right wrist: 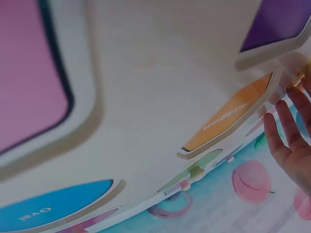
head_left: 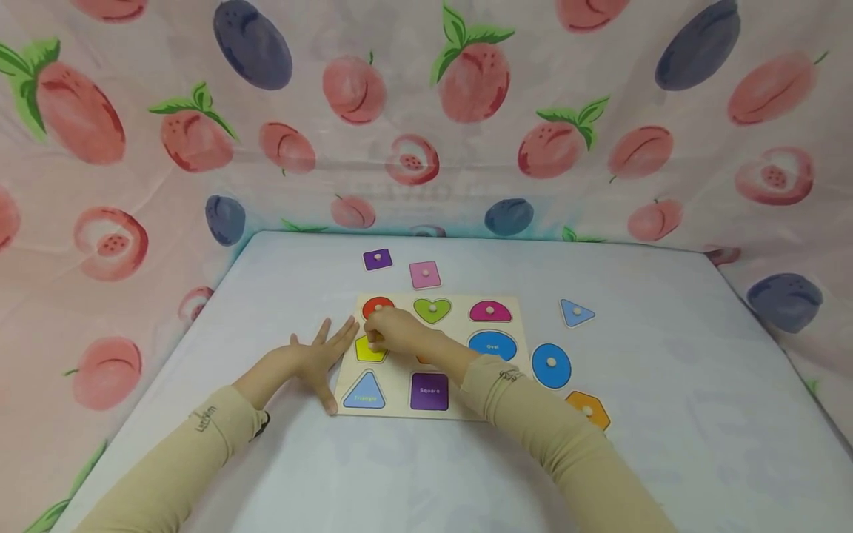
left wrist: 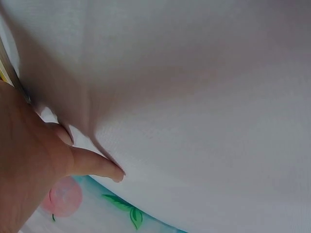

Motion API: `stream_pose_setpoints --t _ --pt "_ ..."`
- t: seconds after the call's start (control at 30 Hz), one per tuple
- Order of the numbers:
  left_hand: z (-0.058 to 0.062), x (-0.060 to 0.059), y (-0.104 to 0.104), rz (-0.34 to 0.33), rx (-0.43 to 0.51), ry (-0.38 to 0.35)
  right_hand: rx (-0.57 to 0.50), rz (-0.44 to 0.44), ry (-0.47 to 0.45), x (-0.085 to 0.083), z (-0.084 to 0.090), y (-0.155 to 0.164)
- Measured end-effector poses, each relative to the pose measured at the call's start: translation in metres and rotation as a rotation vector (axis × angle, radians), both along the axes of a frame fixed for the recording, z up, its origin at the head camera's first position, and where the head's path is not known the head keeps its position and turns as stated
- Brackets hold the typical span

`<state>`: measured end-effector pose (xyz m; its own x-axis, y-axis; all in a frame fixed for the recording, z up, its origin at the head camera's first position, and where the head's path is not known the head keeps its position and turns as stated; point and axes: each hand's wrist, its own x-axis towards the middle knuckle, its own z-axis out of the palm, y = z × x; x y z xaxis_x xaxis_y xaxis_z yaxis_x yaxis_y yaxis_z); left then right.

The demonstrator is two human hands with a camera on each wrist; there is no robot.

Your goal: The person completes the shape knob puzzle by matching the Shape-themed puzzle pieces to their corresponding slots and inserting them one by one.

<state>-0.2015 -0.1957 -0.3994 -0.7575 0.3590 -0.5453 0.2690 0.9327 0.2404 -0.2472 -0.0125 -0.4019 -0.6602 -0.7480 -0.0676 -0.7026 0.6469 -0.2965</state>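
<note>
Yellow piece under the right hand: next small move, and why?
Probably press the yellow piece down flat into its recess, then let go. The right hand pinches its knob in the middle-left slot of the puzzle board, while the left hand lies flat, fingers spread, against the board's left edge. Whether the piece sits fully in cannot be told from here.

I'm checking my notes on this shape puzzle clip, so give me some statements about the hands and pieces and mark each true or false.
1. The right hand grips the yellow piece on the puzzle board. True.
2. The left hand holds the blue triangle piece. False: it lies flat with spread fingers at the board's left edge; that piece lies off the board to the right.
3. The green heart sits in the board. True.
4. The blue oval piece fills its slot. False: it lies beside the board.
</note>
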Motion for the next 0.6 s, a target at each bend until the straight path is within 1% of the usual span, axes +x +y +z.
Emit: stream_pose_setpoints --t 0.17,0.37,0.6 --pt "-0.0005 0.0 -0.0007 0.004 -0.013 -0.006 0.026 0.023 0.0 0.0011 0.0024 -0.0007" --pt "-0.0005 -0.0014 0.0021 0.0 -0.024 -0.01 0.07 0.021 -0.059 -0.0009 0.0076 0.0027" --pt "0.0014 -0.0011 0.0017 0.001 -0.032 -0.011 0.091 0.014 -0.048 -0.0018 0.0075 0.0047"
